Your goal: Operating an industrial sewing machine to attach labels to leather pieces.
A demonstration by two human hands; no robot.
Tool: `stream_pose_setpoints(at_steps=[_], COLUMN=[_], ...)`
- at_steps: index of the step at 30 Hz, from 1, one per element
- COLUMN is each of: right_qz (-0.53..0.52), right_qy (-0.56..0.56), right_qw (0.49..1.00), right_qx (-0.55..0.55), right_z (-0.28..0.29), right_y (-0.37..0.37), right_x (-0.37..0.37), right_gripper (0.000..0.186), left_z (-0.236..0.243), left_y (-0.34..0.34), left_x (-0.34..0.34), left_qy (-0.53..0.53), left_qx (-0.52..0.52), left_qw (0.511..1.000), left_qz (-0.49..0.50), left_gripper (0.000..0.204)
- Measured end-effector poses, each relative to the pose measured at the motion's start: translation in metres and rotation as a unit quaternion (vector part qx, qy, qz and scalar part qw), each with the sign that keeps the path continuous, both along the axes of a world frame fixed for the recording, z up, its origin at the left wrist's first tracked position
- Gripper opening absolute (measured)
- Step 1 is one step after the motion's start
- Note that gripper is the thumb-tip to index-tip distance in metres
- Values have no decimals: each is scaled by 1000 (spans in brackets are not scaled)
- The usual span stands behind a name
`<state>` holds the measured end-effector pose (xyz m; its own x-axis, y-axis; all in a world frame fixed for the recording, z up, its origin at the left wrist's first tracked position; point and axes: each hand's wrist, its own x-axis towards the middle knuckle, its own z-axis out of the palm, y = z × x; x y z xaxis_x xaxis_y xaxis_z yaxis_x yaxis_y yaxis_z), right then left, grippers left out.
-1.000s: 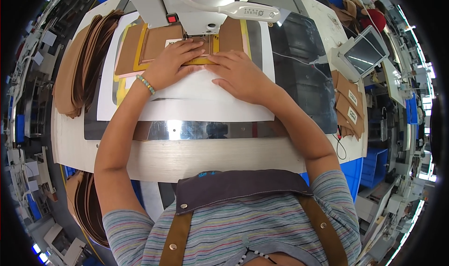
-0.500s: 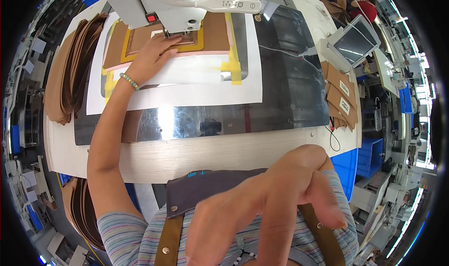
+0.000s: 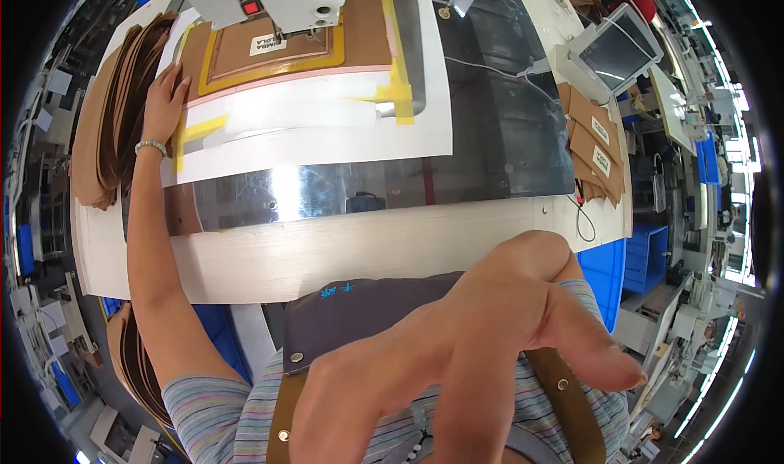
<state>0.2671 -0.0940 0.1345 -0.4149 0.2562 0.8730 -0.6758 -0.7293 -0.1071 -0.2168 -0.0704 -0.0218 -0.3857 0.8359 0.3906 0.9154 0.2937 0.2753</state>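
My left hand (image 3: 165,101) rests with fingers apart on the left edge of the work, beside a brown panel (image 3: 365,31) in a yellow template (image 3: 214,84). The panel bears a white label (image 3: 267,44) and has a pink strip along its near edge. Beneath are a white sheet (image 3: 318,142) and yellow tape. The white machine head (image 3: 294,3) stands over the panel, hiding part of it. My right hand (image 3: 457,350) is raised very large in the foreground over my body, fingers bent and thumb apart, with nothing visible in it; its fingertips partly run out of view.
Stacked brown pieces (image 3: 106,113) lie at the left, labelled brown pieces (image 3: 588,133) at the right below a small screen (image 3: 612,44). A dark metal plate (image 3: 502,137) covers the table (image 3: 367,248). A cable crosses the plate. Blue bins (image 3: 643,264) stand beside the table. A person in red is far right.
My right hand has left the template and risen toward the camera. My left hand has slid leftward from the middle to the work's left edge, uncovering the label.
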Motion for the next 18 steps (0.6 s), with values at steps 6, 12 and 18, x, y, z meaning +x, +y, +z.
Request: stream_pose_setpoints(at_steps=[6,12,18], right_qz=[-96,-237,-533], right_qy=[8,-218,-436], right_qw=[995,839,426], right_qx=[-25,438,587], right_z=[-7,6,-89], right_y=[-34,74,173], right_x=[-35,-66,-95], right_gripper=[99,33,25], left_z=[-16,-17,-11], left_y=[2,1,21], left_x=[-8,-10,49], left_qy=[50,-56,-146], left_qx=[-31,22,97], left_qw=[998,998,977], left_qz=[-12,-33,-118], left_gripper=[52,53,33])
